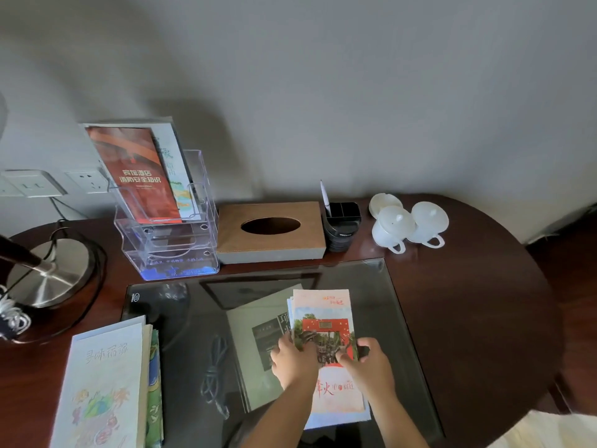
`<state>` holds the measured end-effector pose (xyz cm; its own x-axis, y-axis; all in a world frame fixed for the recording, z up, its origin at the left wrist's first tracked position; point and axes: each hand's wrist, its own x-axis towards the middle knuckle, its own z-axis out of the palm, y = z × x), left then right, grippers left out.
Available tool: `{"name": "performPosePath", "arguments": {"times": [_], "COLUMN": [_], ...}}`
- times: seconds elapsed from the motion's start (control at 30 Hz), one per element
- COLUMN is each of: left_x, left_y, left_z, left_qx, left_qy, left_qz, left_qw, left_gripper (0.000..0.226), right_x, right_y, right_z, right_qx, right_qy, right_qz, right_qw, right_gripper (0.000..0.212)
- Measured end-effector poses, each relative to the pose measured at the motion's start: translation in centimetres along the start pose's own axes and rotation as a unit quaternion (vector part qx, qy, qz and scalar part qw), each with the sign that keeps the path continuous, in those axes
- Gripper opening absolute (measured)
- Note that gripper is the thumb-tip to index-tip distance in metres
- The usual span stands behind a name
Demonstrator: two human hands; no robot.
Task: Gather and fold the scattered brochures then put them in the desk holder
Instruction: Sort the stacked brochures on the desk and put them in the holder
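Squaring red brochure (pixel 324 321) on glass pad (pixel 397 318), we gripped both side edges: left hand (pixel 295 358) fingers curled over left, right hand (pixel 370 365) pinching right. Best, we judged: align corners, flatten crease, then carry to clear holder (pixel 181 253) at back left.

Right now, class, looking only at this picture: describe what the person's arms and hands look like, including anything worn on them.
Both the left hand and the right hand are bare: no gloves, rings or watch show. The left forearm and right forearm are uncovered down to the picture's bottom edge, so no sleeve is in view.
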<state>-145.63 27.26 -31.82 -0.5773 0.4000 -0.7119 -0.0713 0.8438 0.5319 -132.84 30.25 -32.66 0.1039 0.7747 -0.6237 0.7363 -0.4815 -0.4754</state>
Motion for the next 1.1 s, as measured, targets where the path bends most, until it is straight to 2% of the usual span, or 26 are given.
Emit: {"name": "performPosePath", "arguments": {"times": [0.13,0.2,0.27,0.33,0.43,0.53,0.6,0.73,0.9,1.0,1.1], "left_x": [1.5,1.9,1.7,0.9,-0.6,-1.5,-1.7,-1.1,2.2,3.6,3.7], "left_y": [-0.3,-0.6,-0.7,-0.9,-0.8,-0.6,-1.0,-3.7,-2.9,-2.2,-2.9], "left_z": [-0.9,-1.2,-1.8,-2.8,-6.3,-10.2,-12.7,-15.9,-19.1,-20.2,-19.9], "left_qx": [-0.014,0.042,0.034,-0.056,-0.135,-0.155,-0.155,-0.171,-0.238,-0.242,-0.227], "left_qy": [-0.072,-0.081,-0.087,-0.14,-0.192,-0.187,-0.164,-0.141,-0.074,-0.064,-0.047], "left_qz": [-0.019,-0.003,0.024,0.079,0.21,0.334,0.374,0.364,0.326,0.316,0.316], "left_qw": [0.997,0.996,0.995,0.985,0.949,0.911,0.899,0.905,0.912,0.915,0.92], "left_gripper": [0.026,0.029,0.026,0.015,0.027,0.032,0.033,0.032,0.032,0.038,0.05], "right_x": [0.4,0.1,-0.6,-1.8,-3.1,-4.8,-6.1,-8.5,-7.9,-7.9,-8.0], "right_y": [0.4,0.0,-0.8,-1.8,-3.5,-6.0,-7.5,-8.7,-13.9,-16.3,-15.7], "right_z": [0.1,0.5,1.0,1.2,0.7,0.5,1.0,3.9,7.1,8.5,9.5], "right_qx": [-0.003,-0.014,0.039,0.154,0.233,0.287,0.285,0.255,0.248,0.243,0.252], "right_qy": [-0.015,-0.005,0.01,-0.011,-0.035,-0.047,-0.051,-0.082,-0.091,-0.127,-0.133], "right_qz": [0.039,0.038,0.032,0.027,-0.042,-0.149,-0.21,-0.247,-0.283,-0.267,-0.222], "right_qw": [0.999,0.999,0.999,0.988,0.971,0.945,0.934,0.931,0.922,0.924,0.932], "right_gripper": [0.058,0.054,0.048,0.047,0.051,0.062,0.058,0.043,0.046,0.049,0.049]}}
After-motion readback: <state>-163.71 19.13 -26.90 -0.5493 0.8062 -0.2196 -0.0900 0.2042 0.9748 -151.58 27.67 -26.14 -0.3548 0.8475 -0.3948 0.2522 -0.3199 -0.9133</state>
